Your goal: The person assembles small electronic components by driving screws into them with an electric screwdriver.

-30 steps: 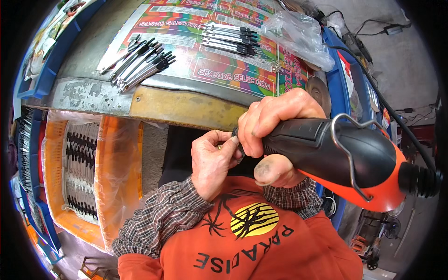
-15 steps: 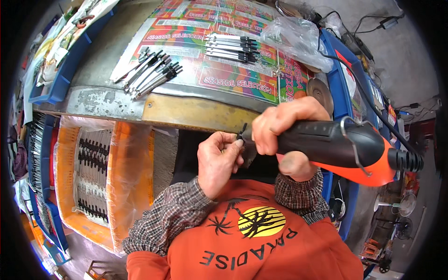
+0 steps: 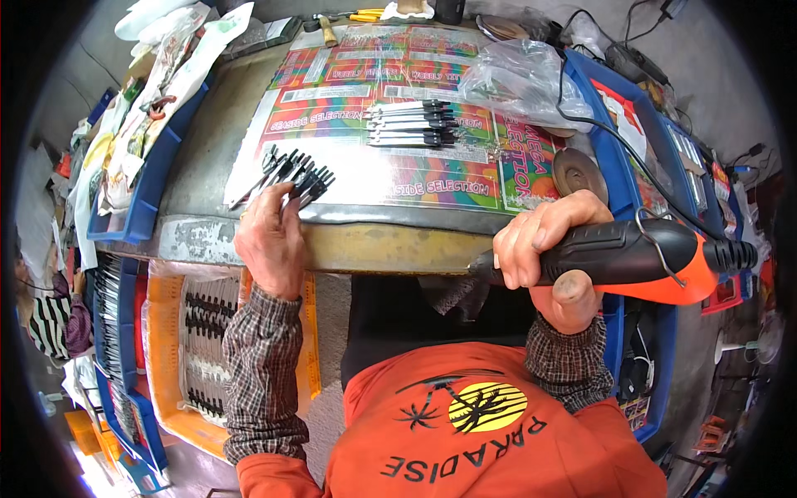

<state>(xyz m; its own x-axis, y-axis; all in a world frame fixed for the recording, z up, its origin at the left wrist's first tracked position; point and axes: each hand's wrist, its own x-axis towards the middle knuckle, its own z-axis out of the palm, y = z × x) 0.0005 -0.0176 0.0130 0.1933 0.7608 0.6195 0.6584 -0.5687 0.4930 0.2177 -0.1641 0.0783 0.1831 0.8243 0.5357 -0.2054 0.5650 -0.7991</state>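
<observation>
My right hand (image 3: 552, 241) grips a black-and-orange corded electric screwdriver (image 3: 614, 253), its tip pointing left at the table's front edge. My left hand (image 3: 272, 236) reaches over that edge to a fanned pile of slim silver-and-black rods (image 3: 311, 183). Its fingers are curled in at the near ends of the rods; what they pinch, if anything, is hidden. A second group of such rods (image 3: 411, 124) lies side by side, farther back and to the right. Both lots rest on a colourful printed sheet (image 3: 444, 189) covering the tabletop.
An orange crate (image 3: 170, 357) with rows of similar rods stands below the table at left. Blue bins (image 3: 154, 183) flank the table. A clear plastic bag (image 3: 523, 83) and a round brown disc (image 3: 579, 173) lie at right. The screwdriver's black cord (image 3: 618, 133) runs rearward.
My left hand has left the screwdriver's tip and moved left and away to the fanned pile. The screwdriver has shifted slightly right in my right hand. The whole view has shifted.
</observation>
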